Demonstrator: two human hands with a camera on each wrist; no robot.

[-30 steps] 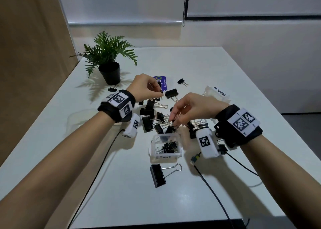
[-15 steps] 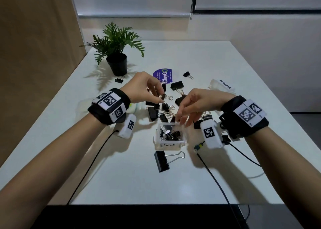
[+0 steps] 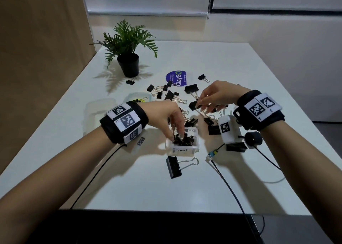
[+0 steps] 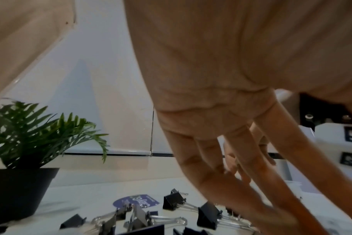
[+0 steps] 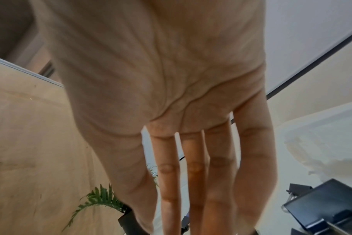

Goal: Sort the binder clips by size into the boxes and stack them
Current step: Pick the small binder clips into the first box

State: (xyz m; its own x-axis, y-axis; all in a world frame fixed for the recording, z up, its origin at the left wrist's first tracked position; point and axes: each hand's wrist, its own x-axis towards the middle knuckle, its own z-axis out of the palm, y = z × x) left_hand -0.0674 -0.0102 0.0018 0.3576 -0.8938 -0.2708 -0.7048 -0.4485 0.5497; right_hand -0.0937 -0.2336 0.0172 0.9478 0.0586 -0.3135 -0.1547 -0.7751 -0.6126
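Clips (image 3: 191,89) lie scattered mid-table, black, mixed sizes, more piled in the clear box marked "Small" (image 3: 185,149) near the table's front edge, one large clip (image 3: 173,167) just in front of it. Left hand (image 3: 167,115) reaches down into that box, fingers extended among the clips; can't tell if it pinches one. Right hand (image 3: 217,95) hovers over the pile, fingers straight and pointing down, tips at a clip (image 3: 193,104), hold unclear.

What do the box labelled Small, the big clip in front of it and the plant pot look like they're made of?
Small box: probably clear plastic, since the clips inside show through its walls.
Big clip: matte black body, likely painted metal, with shiny silver wire handles that glint.
Plant pot: matte black, smooth; plastic or ceramic, I cannot tell which.
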